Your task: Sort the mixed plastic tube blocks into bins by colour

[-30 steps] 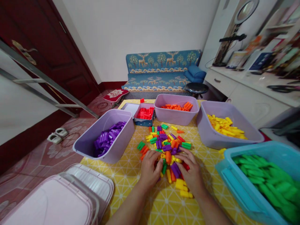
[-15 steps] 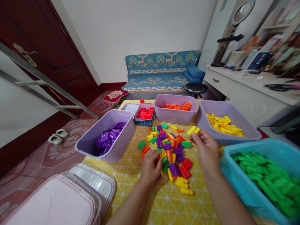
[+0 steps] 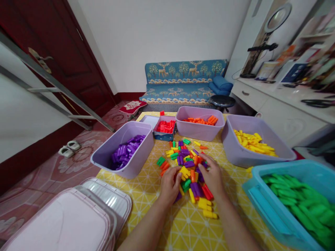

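Observation:
A loose pile of short plastic connector pieces in several colours lies on the yellow patterned cloth. At its left side my left hand has thumb and fingers closed on a yellow plastic piece. My right hand is over the pile's right side, thumb and index finger apart, close to an orange piece. It covers some pieces beneath it. Between the hands lie a purple piece and a green piece. Nearer to me are yellow pieces.
Around the pile stand a bin of purple pieces, a small tin of red ones, a bin of orange ones, a bin of yellow ones and a turquoise bin of green ones. Stacked lids sit at the left front.
My right hand has moved left and down from the pile's right edge onto the pile. The yellow pieces it held no longer show in it. My left hand stays by the yellow piece.

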The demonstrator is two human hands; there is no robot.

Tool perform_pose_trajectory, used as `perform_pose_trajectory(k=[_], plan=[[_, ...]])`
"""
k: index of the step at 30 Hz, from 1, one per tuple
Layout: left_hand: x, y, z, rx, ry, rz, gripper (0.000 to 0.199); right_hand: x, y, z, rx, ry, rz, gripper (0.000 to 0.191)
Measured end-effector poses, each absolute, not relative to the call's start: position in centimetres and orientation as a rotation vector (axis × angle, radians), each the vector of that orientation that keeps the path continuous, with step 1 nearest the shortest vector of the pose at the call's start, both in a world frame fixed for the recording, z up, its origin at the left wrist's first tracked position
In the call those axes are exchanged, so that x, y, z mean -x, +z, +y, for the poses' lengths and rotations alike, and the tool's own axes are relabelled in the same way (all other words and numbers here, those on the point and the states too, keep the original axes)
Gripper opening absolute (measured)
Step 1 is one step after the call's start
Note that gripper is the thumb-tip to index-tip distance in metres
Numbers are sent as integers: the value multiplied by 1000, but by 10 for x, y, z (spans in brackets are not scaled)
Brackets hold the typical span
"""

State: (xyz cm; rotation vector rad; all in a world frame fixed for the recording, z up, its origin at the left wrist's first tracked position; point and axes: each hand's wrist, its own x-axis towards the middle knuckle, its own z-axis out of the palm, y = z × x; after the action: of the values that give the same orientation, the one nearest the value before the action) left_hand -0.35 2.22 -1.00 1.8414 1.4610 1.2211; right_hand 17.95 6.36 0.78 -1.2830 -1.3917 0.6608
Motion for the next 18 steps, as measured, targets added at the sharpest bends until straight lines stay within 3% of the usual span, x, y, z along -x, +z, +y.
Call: perform_pose_trajectory(k=[4,10,14,18], plan=[[4,-9,22,-1827,1243,1461,23,-175,-6,66,1287,325,-1808,61],[3,-10,23,-1790,1266,1453,24,-178,-10,60,1325,401,-1710,27],[3,-12,24,-1748,1276,1441,25,-177,-6,52,1315,600,-1559,28],[4,-10,25,-1691,1343,1382,25,-171,6,49,1168,479,-1888,19]])
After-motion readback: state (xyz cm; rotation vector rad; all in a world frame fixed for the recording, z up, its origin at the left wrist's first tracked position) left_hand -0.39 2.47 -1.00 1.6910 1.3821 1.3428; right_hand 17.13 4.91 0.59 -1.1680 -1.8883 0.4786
